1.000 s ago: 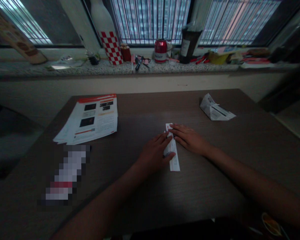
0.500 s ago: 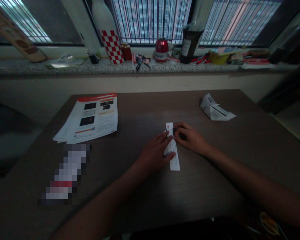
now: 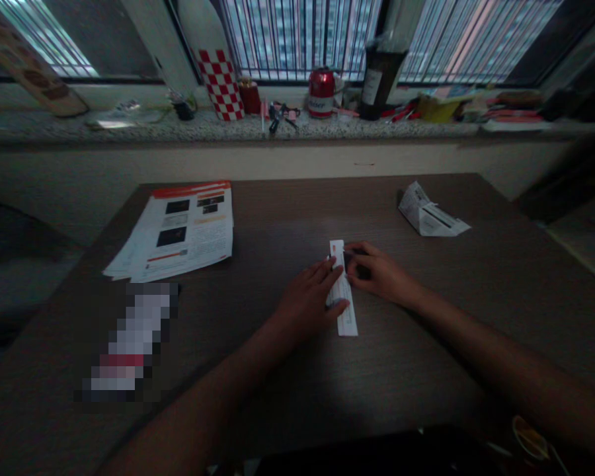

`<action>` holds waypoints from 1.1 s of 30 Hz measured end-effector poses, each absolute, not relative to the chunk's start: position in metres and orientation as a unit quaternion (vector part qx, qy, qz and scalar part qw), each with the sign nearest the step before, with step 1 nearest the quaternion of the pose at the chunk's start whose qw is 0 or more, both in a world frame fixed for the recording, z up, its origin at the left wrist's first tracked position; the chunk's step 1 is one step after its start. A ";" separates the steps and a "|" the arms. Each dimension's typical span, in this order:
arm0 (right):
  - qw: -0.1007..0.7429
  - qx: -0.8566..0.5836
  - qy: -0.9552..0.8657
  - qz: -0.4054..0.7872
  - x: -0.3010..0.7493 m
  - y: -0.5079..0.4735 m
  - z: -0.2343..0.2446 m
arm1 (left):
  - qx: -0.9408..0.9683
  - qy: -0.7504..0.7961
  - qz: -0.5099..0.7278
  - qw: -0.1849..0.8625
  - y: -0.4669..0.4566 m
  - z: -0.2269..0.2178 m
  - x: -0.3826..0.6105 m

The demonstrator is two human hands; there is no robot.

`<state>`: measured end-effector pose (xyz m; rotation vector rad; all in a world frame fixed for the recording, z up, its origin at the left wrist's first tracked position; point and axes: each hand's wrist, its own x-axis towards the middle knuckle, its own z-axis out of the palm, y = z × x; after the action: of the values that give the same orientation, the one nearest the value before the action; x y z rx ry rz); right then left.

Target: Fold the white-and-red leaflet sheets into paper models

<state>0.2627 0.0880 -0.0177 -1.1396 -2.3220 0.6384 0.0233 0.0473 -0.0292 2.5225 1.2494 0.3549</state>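
Note:
A narrow white folded paper strip [image 3: 346,314] with small print and a red mark near its far end lies on the dark table. My left hand [image 3: 310,291] rests flat across it from the left, fingers stretched out and thumb spread toward the near part. My right hand [image 3: 377,272] is at the strip's right edge, its fingers curled and fingertips touching that edge. The fold between the hands is partly hidden by my left fingers.
A stack of printed sheets [image 3: 188,231] lies at the far left of the table [image 3: 277,211], with a pixelated oblong object [image 3: 133,340] nearer. A creased printed paper [image 3: 431,215] stands at far right. The window sill holds a red can [image 3: 321,92], a dark cup [image 3: 377,82] and a checkered bottle [image 3: 221,82].
The view has tilted very slightly. Both hands keep the same position on the paper strip, with hardly any visible movement.

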 end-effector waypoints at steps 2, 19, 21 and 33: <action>0.236 -0.417 -0.848 0.229 0.263 0.088 -0.020 | 0.879 0.437 0.121 0.148 0.047 -0.029 0.023; 0.267 -0.463 -0.836 0.124 0.253 0.139 -0.028 | 0.879 0.437 0.120 0.148 0.046 -0.028 0.024; 0.273 -0.457 -0.837 0.127 0.253 0.148 -0.030 | 0.879 0.437 0.118 0.150 0.046 -0.027 0.024; 0.286 -0.463 -0.826 0.147 0.260 0.171 -0.034 | 0.880 0.437 0.114 0.145 0.046 -0.029 0.023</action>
<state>0.2603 0.1706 -0.0339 -1.2391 -2.2076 0.3931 0.0227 0.0463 -0.0285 2.5357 1.2599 0.3281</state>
